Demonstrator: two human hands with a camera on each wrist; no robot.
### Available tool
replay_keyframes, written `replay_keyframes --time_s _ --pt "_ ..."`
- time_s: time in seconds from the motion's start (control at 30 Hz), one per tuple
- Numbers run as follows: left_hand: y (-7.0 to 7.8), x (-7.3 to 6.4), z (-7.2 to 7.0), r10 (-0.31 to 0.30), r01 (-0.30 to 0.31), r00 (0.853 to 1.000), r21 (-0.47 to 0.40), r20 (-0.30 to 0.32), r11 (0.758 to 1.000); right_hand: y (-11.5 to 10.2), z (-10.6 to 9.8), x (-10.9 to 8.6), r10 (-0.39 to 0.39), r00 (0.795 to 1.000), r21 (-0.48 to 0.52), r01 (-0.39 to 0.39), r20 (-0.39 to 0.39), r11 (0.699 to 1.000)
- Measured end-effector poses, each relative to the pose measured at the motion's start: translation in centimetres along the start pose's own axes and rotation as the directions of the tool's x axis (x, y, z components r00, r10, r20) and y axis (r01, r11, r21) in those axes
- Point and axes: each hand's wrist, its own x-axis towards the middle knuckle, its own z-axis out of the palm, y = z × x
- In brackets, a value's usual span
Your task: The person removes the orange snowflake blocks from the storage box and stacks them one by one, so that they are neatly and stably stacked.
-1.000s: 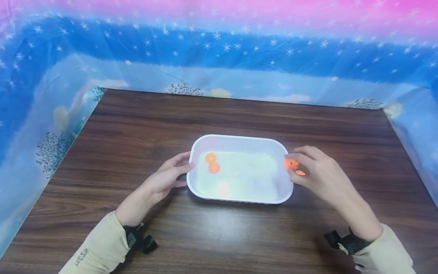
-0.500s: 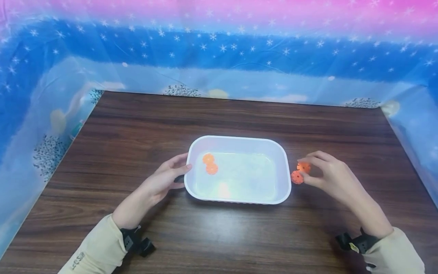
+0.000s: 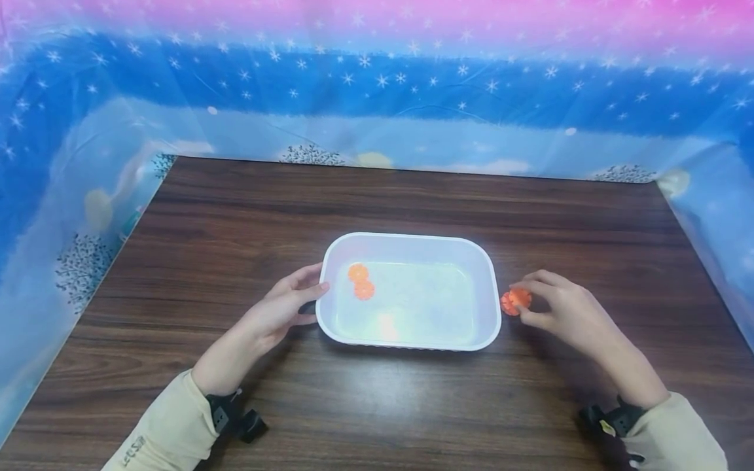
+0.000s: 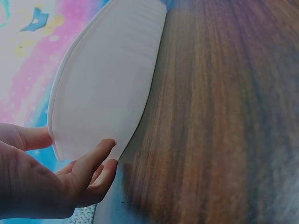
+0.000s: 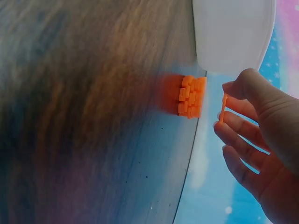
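The white plastic tub stands mid-table with two orange notched discs lying near its left end. My left hand holds the tub's left end, thumb on the rim and fingers against the outer wall, as the left wrist view also shows. Beside the tub's right end stands a short stack of orange notched discs on the table. My right hand pinches one thin orange disc between thumb and fingers. In the right wrist view that disc is just above the stack, apart from it.
The dark wood-grain table reaches out on all sides of the tub. A blue and pink snowflake-patterned cloth hangs behind it and along both sides. Black wrist cameras are strapped over both sleeves.
From beside the tub's right rim, my right hand has moved right and toward me, then lowered the pinched disc over the stack. The left hand keeps its hold on the tub.
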Motion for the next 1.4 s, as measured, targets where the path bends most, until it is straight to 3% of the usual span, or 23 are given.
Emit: replay_keyframes --time_s 0.47,0.93,1.4 --pt "0.03 0.00 -0.11 -0.005 0.005 1.000 -0.018 0.014 1.000 0.33 0.96 0.13 -0.066 0.997 -0.060 0.064 -0.032 0.996" --pt "-0.06 -0.01 -0.20 -0.013 0.013 1.000 -0.024 0.013 1.000 0.13 0.78 0.20 0.000 1.000 -0.044 0.002 0.030 0.999" --pt "-0.21 0.06 -0.25 -0.006 0.007 1.000 -0.022 0.014 1.000 0.05 1.03 0.33 -0.001 0.999 -0.053 0.004 0.054 0.999"
